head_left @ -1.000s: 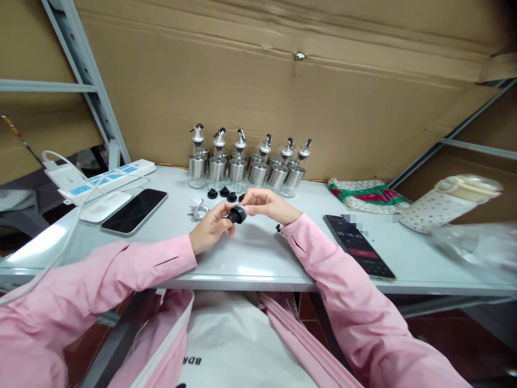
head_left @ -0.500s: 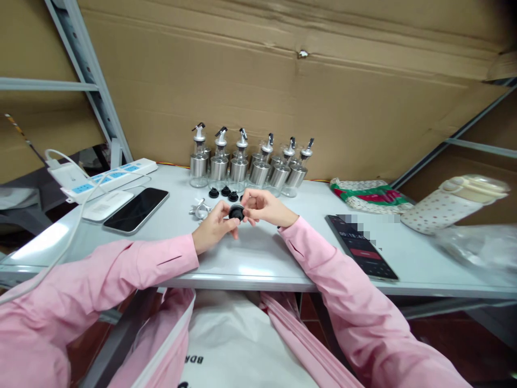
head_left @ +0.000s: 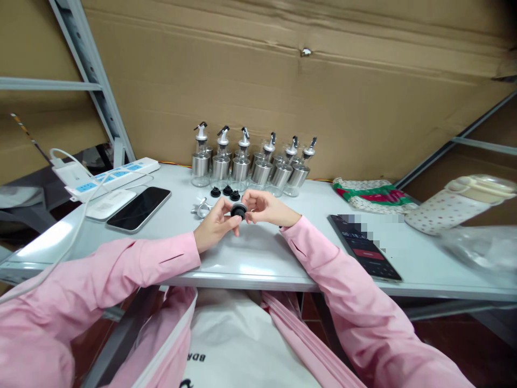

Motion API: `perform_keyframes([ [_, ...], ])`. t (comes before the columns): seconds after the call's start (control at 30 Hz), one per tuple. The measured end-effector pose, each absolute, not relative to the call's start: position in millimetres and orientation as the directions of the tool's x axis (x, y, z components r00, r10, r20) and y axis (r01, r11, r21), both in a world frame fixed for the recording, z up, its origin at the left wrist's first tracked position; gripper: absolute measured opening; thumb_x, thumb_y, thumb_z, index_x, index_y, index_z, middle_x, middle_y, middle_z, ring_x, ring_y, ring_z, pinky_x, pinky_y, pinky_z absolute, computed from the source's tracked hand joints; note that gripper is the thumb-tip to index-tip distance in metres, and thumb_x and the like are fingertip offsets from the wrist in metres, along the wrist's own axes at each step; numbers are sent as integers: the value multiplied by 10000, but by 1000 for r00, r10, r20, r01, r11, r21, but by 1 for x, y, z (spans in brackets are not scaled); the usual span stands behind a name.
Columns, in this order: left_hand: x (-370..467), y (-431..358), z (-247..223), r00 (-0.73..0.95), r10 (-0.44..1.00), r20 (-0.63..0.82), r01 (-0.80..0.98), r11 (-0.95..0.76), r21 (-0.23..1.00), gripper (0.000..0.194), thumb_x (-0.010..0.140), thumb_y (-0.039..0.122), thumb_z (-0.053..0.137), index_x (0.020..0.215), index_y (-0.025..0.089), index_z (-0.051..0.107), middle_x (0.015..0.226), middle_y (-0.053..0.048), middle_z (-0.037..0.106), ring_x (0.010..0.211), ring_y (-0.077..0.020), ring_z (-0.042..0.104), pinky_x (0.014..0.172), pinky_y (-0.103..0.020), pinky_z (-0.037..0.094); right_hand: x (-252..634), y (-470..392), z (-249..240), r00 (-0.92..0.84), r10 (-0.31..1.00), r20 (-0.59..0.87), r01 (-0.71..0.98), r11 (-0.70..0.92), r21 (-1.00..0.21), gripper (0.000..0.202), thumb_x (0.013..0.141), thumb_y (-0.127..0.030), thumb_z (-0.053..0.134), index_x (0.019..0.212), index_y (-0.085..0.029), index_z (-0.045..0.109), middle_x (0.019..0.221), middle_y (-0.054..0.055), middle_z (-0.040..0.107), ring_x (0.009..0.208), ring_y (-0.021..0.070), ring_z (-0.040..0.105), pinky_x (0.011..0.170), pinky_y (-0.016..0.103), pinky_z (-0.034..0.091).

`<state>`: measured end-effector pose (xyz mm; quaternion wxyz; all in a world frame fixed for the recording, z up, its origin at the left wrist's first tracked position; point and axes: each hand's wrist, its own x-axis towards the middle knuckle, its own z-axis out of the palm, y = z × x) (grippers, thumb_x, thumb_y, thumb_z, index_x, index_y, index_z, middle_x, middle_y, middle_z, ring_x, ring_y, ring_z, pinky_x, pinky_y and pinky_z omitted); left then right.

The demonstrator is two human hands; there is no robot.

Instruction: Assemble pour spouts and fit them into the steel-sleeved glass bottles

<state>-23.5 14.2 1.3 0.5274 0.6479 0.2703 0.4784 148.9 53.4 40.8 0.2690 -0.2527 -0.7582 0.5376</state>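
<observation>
Between my two hands, above the table, is a round black bottle stopper (head_left: 238,212) with a silvery rim. My left hand (head_left: 214,225) pinches it from the left with thumb and fingers. From the other side the fingertips of my right hand (head_left: 271,208) close on its edge. Just behind my hands lie several loose black stoppers (head_left: 227,191). Silver-coloured spout pieces (head_left: 201,208) lie beside my left fingers, partly hidden by them. Farther back, several glass bottles with steel sleeves (head_left: 241,168) stand in rows, the front ones topped with pourer spouts.
On the left of the table (head_left: 258,248) are a black phone (head_left: 139,209), a white flat box (head_left: 111,205) and a power strip (head_left: 117,177) with cables. At the right lie another phone (head_left: 363,248), a patterned cloth (head_left: 369,195), a dotted bottle (head_left: 448,207) and plastic wrap (head_left: 482,245).
Between my fingers the stopper has tilted slightly, and its silvery rim shows more at the top. Both hands keep hold of it. The whole view has shifted a little.
</observation>
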Motion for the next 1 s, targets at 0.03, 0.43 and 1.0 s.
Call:
perform_keyframes([
  [0.03, -24, 15, 1, 398, 851, 342, -155, -305, 940, 357, 736, 404, 605, 765, 181, 328, 792, 58, 491, 500, -48, 568, 562, -233, 434, 149, 54, 41, -730, 669, 138, 95, 300, -949, 222, 612, -153, 640, 724, -159, 449, 601, -49, 541, 509, 53, 499, 467, 176, 404],
  [0.43, -21, 11, 1, 359, 878, 317, -172, -272, 947, 396, 659, 329, 677, 761, 184, 323, 850, 38, 479, 515, -20, 519, 494, -180, 438, 150, 55, 37, -737, 649, 187, 81, 360, -930, 262, 618, -167, 668, 757, -165, 446, 678, -45, 518, 605, 55, 487, 562, 184, 397],
  [1.0, -23, 10, 4, 346, 884, 314, -99, -298, 949, 363, 666, 295, 649, 745, 192, 310, 787, 54, 430, 445, 5, 422, 359, -115, 338, 150, 52, 42, -758, 635, 149, 92, 331, -939, 336, 606, -246, 724, 778, -166, 446, 700, -43, 523, 622, 63, 500, 590, 203, 406],
])
